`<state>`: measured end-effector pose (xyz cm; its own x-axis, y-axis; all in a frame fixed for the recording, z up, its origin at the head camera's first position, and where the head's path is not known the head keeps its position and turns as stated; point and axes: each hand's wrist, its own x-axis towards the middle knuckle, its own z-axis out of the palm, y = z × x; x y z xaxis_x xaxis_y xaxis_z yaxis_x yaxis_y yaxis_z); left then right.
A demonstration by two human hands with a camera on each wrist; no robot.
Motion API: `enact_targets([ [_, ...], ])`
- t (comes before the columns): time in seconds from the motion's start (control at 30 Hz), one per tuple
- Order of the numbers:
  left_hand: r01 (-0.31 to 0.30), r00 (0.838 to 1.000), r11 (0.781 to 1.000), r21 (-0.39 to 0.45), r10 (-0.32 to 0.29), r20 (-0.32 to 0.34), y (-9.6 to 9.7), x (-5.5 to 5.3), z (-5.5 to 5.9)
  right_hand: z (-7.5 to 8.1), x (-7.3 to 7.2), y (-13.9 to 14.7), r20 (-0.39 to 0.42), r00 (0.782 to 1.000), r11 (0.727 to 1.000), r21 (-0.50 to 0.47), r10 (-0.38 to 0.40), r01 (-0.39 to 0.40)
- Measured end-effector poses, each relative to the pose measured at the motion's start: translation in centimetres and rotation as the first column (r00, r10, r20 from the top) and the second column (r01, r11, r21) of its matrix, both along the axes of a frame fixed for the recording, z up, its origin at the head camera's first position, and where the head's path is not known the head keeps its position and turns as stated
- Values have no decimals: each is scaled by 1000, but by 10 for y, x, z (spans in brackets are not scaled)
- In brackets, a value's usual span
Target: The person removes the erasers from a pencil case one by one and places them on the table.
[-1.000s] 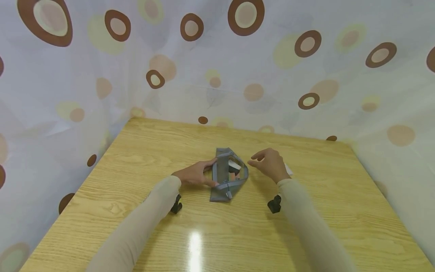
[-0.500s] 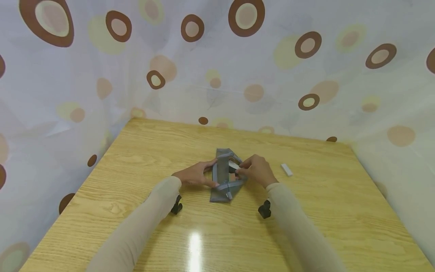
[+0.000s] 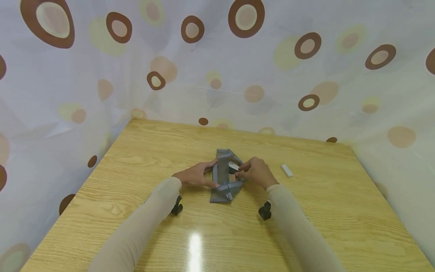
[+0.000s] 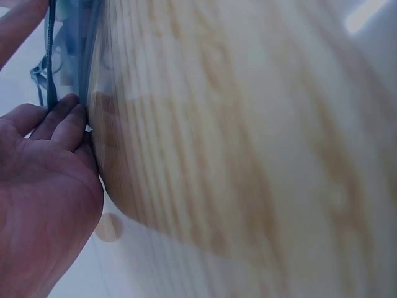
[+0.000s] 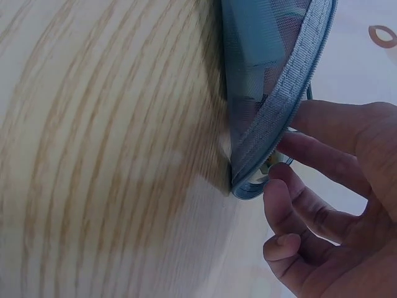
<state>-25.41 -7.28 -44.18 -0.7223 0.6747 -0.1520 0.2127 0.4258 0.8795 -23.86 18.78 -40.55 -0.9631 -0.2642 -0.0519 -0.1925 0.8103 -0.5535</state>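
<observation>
A grey mesh zip pouch (image 3: pixel 222 170) lies unzipped in the middle of the table. Through its opening show a white-and-black item (image 3: pixel 233 167) and an orange-brown piece (image 3: pixel 232 177). My left hand (image 3: pixel 195 174) holds the pouch's left side between thumb and fingers; its fingers meet the edge in the left wrist view. At the opening's right is my right hand (image 3: pixel 257 172), thumb and some fingertips reaching past the zip edge (image 5: pixel 291 81). Those fingertips are partly hidden, and whether they pinch anything is unclear. A block-shaped thing (image 5: pixel 254 37) shows through the mesh.
A small white block (image 3: pixel 287 170) lies on the wooden table (image 3: pixel 326 204) to the right of my right hand. Behind and beside the table hangs a white sheet (image 3: pixel 217 105) with brown and yellow spots.
My right hand has moved left from beside the pouch into its opening, uncovering the white block on the table. My left hand has stayed on the pouch.
</observation>
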Motion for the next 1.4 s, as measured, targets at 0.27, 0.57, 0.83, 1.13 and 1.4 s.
enact_targets([
  [0.27, 2, 1000, 1000, -19, -2, -16, 0, 0, 0, -2, 2, 2, 7, 1000, 1000, 7, 6, -6],
  [0.57, 10, 1000, 1000, -15, -10, -20, -1, -2, -1, -5, 2, 1, 19, 1000, 1000, -5, 1, -1],
  [0.83, 3, 1000, 1000, -20, -3, -20, -2, 0, 2, -6, 1, 0, 30, 1000, 999, -37, -2, 3],
  [1.13, 2, 1000, 1000, -7, -2, 0, -1, 3, 3, -3, 2, -2, 36, 999, 999, -33, 1, 0],
  [1.4, 13, 1000, 1000, -11, -13, -16, 0, 4, 5, -2, 3, -3, 14, 1000, 998, -67, -14, 14],
])
